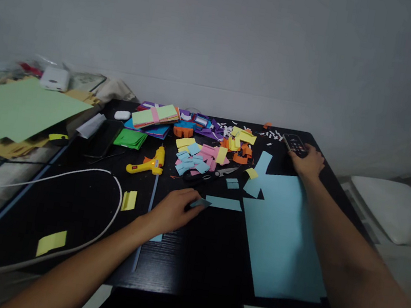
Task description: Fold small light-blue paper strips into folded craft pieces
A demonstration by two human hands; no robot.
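My left hand (176,209) rests low over the desk, its fingers closed on a small light-blue paper piece (201,203). Just right of it lies a flat light-blue paper strip (225,203). At the far right, my right hand (309,162) grips the lower right corner of a smartphone (295,145), with thumb and fingers on its edges; its lit screen faces up. Under my right forearm spreads a large light-blue sheet (281,239), with cut blue pieces (262,165) at its upper left. Black-handled scissors (212,174) lie beyond my left hand.
A yellow glue gun (149,162) lies left of a pile of pink, blue and yellow paper pieces (204,159). Stacked coloured strips (156,116) sit at the back. A white cable (120,198) loops across the left. A green sheet (25,107) covers clutter beside the black desk (203,268).
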